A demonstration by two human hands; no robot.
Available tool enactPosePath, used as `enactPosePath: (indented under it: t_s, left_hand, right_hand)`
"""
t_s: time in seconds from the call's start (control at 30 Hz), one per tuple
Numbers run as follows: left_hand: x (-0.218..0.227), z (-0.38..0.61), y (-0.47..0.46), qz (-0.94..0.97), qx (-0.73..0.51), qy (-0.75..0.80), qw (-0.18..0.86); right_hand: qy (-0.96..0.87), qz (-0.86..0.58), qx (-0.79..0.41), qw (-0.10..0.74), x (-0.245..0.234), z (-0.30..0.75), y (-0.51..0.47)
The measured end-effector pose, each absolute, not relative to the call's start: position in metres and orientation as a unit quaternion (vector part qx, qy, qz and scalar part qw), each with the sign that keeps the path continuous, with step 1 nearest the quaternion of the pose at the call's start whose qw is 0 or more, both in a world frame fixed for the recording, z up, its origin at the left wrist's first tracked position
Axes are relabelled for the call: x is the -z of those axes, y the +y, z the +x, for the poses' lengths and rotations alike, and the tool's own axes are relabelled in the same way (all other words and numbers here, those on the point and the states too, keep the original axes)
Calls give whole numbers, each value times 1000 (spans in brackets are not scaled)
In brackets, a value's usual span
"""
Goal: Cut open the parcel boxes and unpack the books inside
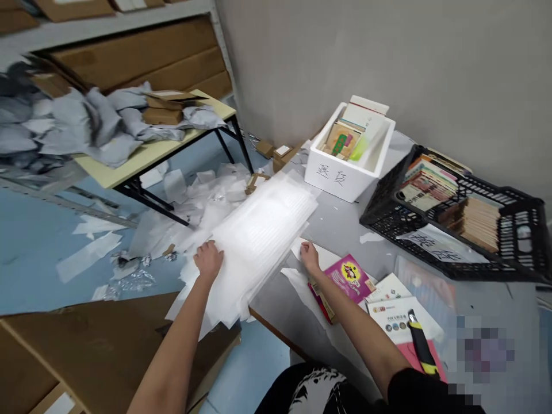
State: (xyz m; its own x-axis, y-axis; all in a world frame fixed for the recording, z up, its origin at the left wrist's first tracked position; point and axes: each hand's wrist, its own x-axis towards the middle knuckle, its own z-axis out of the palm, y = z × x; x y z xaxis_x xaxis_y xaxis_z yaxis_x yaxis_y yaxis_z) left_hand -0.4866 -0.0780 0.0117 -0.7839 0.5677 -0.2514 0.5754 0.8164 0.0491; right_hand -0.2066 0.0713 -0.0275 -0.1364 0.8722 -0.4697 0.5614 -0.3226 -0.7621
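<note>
A thick stack of thin white foam packing sheets (263,224) lies slanting across the table's left edge. Near its lower left side, my left hand (209,260) rests on top, thumb apart from the fingers. My right hand (309,257) is curled closed at the corner of a flat white booklet (330,257), right of the stack; what its fingers hold, if anything, is hidden. Under and beside my right forearm lie a purple booklet (350,279) with a yellow cartoon badge and a red-edged book (321,302). White booklets (403,316) lie farther right.
A yellow-black box cutter (422,345) lies on the booklets. Behind stand a white foam box (340,172) and a black crate (431,230), both holding books. Grey mailing bags (103,115) cover a side table (107,172). Scrap sheets litter the floor; a large cardboard box (86,345) stands lower left.
</note>
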Motion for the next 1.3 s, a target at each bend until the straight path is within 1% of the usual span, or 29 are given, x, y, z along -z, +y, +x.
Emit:
enactPosePath:
  t_s: [0.07, 0.1, 0.13, 0.2, 0.27, 0.33, 0.4, 0.5, 0.7, 0.83, 0.9, 0.93, 1.0, 1.07, 1.13, 1.2, 1.3]
  left_hand:
    - [-16, -458, -71, 356, -31, 933, 37]
    - [-18, -437, -66, 393, -58, 917, 13]
    - [-18, -411, -59, 439, -79, 895, 18]
    - [-17, -349, -44, 528, -105, 839, 86]
    - [-12, -283, -26, 598, -107, 778, 164]
    - [-7, -226, -9, 619, -76, 752, 213]
    - [-2, -188, 6, 610, -26, 753, 246]
    - [6, -165, 23, 577, 25, 771, 270]
    - [21, -175, 42, 532, 60, 787, 307]
    - [17, -179, 48, 519, 68, 796, 305]
    - [7, -172, 52, 529, 54, 800, 278]
    - [1, -165, 56, 541, 33, 799, 260]
    - [-13, -139, 69, 580, -35, 774, 251]
    - [-23, -102, 88, 617, -98, 724, 292]
    - [-26, -57, 112, 638, -104, 689, 328]
    - [-25, -14, 136, 638, -88, 677, 358]
    - [-16, 33, 163, 608, -46, 686, 398]
  right_hand:
    - [-572, -643, -473, 188, 17, -165, 56]
    - [-574, -650, -453, 204, 13, -141, 47]
    - [-574, -662, -429, 219, 10, -115, 37]
    - [-574, -696, -356, 246, 10, -62, 18]
    - [-560, -729, -301, 254, 17, -18, -2]
    - [-539, -748, -298, 247, 27, 10, -17]
    - [-523, -751, -324, 239, 36, 20, -27]
    - [-511, -743, -363, 233, 44, 12, -31]
    - [-501, -730, -408, 221, 47, -10, -17]
    - [-519, -703, -439, 208, 36, 7, -2]
    - [-526, -700, -434, 211, 25, 31, 9]
    - [-526, -710, -417, 215, 19, 48, 14]
    - [-527, -747, -342, 217, 7, 86, 25]
    - [-530, -795, -235, 181, -1, 127, 36]
    - [-515, -830, -170, 127, -4, 162, 47]
    - [-491, -851, -163, 94, -2, 188, 58]
    - [-465, -863, -176, 85, 5, 208, 74]
